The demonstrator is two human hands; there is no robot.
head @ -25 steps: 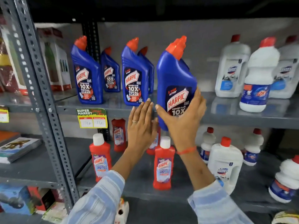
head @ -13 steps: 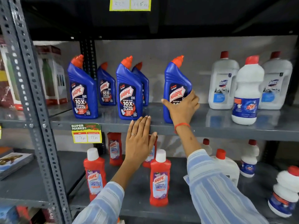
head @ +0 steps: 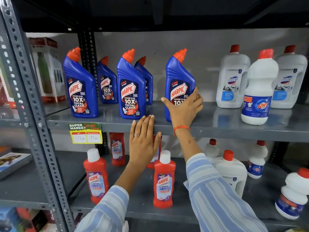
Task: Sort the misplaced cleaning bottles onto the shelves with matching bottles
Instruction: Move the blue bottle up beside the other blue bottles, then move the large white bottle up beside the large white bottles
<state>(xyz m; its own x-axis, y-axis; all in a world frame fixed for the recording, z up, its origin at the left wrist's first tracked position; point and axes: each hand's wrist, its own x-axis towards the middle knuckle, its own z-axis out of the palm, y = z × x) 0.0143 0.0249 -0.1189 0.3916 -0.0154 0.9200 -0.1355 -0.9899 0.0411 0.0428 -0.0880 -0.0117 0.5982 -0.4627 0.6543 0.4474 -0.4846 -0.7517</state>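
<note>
The right hand (head: 184,108) is wrapped around the lower front of a blue plastic Harpic bottle with an angled orange cap (head: 179,81), thumb on its left edge and fingers curled round its right side, covering part of the label. The left hand (head: 143,143) is flat and empty, fingers straight and close together, with a ring on one finger; its fingertips lie against the front edge of the grey metal upper shelf (head: 234,129), just left of the held bottle. An orange thread circles the right wrist, and both arms wear blue-and-white striped sleeves.

The held bottle stands upright on the upper shelf. To its left on the same shelf stand four matching blue Harpic bottles (head: 130,91), two at the front and two behind. To its right stand two translucent white Domex jugs with red caps (head: 232,81), with a white Rin bottle with a red cap and blue label (head: 257,91) in front, between them. Below the held bottle, the lower shelf carries red Harpic bathroom cleaner bottles with white caps (head: 163,181) and, further right, more white bottles. A yellow and green price tag (head: 85,133) hangs from the shelf edge left of the left hand.
</note>
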